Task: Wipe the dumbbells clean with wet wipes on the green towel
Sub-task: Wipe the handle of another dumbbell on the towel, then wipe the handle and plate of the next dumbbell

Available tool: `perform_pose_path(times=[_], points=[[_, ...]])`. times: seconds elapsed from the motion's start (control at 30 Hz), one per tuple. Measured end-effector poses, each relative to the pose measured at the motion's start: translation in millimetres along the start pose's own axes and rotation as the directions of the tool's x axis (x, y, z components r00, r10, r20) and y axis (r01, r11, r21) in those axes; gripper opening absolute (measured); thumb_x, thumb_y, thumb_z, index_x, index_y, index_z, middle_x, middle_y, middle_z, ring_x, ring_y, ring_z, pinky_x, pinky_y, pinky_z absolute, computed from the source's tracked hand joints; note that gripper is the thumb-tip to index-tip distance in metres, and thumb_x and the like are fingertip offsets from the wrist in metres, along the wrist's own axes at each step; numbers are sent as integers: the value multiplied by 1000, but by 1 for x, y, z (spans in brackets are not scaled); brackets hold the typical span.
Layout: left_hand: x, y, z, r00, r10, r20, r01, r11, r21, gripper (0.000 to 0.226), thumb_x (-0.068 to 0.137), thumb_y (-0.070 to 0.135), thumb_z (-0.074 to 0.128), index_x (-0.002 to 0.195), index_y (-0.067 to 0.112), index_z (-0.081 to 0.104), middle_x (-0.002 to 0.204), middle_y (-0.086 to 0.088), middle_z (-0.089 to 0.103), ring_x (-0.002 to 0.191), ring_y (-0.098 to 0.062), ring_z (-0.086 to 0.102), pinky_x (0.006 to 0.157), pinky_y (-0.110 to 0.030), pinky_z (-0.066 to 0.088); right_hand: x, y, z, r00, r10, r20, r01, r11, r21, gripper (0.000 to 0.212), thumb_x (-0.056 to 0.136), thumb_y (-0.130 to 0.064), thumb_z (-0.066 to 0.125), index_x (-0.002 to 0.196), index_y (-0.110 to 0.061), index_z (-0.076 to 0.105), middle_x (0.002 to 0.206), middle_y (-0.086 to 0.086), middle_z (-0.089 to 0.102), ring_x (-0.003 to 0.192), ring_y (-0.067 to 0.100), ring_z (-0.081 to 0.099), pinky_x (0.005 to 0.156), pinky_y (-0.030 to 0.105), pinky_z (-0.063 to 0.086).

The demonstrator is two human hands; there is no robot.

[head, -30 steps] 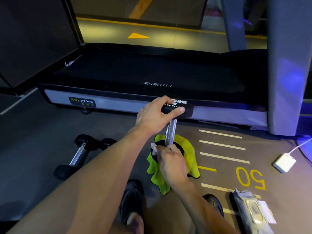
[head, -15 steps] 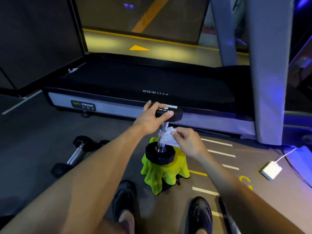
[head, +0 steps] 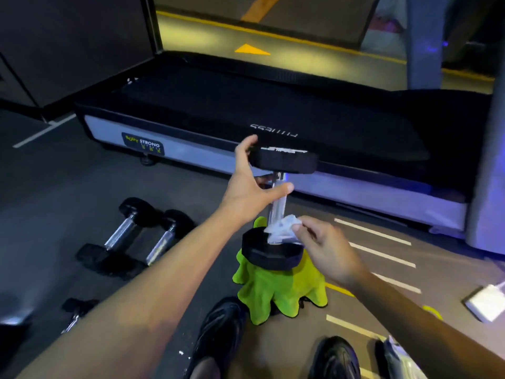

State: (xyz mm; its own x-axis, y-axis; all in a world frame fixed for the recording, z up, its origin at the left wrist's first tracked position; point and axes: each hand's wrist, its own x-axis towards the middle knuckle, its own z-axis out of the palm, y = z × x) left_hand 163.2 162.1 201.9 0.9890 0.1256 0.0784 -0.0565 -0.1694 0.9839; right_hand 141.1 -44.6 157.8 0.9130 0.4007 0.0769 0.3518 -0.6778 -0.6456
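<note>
Treadmill [head: 273, 105] is lying flat across the floor, well beyond both hands, silver side rail facing the person.

Green towel [head: 276, 291] is sitting draped over something on the floor, directly below the right hand; what it covers can't be told.

Dumbbell [head: 277, 203] is standing upright on the green towel. Lower head is resting on the cloth, chrome handle is running straight up, upper head is at the top, just in front of the treadmill rail.

Two more dumbbells [head: 131, 231] are lying side by side on the floor, well left of the left hand and apart from the towel. Another one [head: 73, 315] is lying nearer the person, partly hidden behind the left forearm.

Left hand [head: 246, 184]: grip is loose and wide, fingers reaching up beside the upper head, thumb lying across the handle just under it. Fingers aren't wrapping round anything.

Right hand [head: 325, 247]: grip is pinching a crumpled wet wipe [head: 281, 231] between thumb and fingertips. Wipe is pressing against the base of the handle, on top of the lower head.

Black shoes [head: 218, 335] are showing at the bottom edge, below both hands.

White adapter [head: 486, 302] is lying on the floor far right of the right hand.
</note>
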Motion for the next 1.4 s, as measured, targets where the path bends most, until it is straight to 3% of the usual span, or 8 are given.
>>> perform_pose_path(times=[0.1,0.23,0.37,0.57,0.77,1.0,1.3,1.4], points=[[3,-34,21,989,-145,-29,137,971,-194,89,89,22,83,159,23,28,136,5,63,98,-14,76,100,-35,58,-8,12,19,997,-30,-75,31,999,9,31,103,-46,44,91,-25,62,74,-5,65,71,7,60,67,36,43],[13,-48,32,976,-216,21,214,938,-274,26,110,24,51,115,1,64,102,-13,73,76,-21,74,65,-25,59,-4,14,29,980,68,-187,-45,991,129,40,101,-53,39,88,-22,60,73,-2,62,70,17,57,67,35,46],[27,-43,28,980,-182,80,191,972,-137,34,109,41,49,102,11,63,91,-1,74,72,-18,72,74,-38,59,-2,4,40,966,60,-251,-10,980,199,36,105,-38,46,75,-19,48,67,-3,48,63,6,44,58,27,38],[8,-44,8,992,-110,63,119,978,-170,29,112,27,45,112,2,59,82,-2,67,65,-18,64,60,-31,55,-4,9,54,930,203,-305,12,814,580,28,104,-32,53,83,-30,70,81,-21,69,77,-9,57,69,10,44],[-28,-34,-64,998,-14,-67,19,998,64,23,106,32,52,104,11,61,79,-5,63,63,-19,59,52,-29,45,-7,14,64,977,158,-141,-52,824,564,31,104,-29,52,78,-22,65,74,-14,61,71,-5,50,63,12,41],[-31,-150,-99,946,-291,-145,320,909,266,33,98,48,57,96,16,62,75,1,64,60,-13,58,52,-25,47,23,12,83,981,181,76,-185,718,671,60,95,-55,55,91,4,60,91,34,58,86,51,62,81,72,53],[-12,-278,-80,800,-583,-142,580,689,436,35,108,38,53,80,17,55,71,-4,61,66,-22,58,66,-40,50,59,6,78,995,67,-78,-27,905,425,48,107,-41,52,73,-8,44,64,15,41,55,15,36,52,37,31],[-5,-300,-76,733,-663,-152,664,650,368,33,106,36,57,81,16,58,72,-4,61,64,-22,57,66,-38,51,61,7,81,994,69,-88,-29,918,395,44,107,-37,53,73,-9,47,65,16,47,57,23,42,55,39,34]])
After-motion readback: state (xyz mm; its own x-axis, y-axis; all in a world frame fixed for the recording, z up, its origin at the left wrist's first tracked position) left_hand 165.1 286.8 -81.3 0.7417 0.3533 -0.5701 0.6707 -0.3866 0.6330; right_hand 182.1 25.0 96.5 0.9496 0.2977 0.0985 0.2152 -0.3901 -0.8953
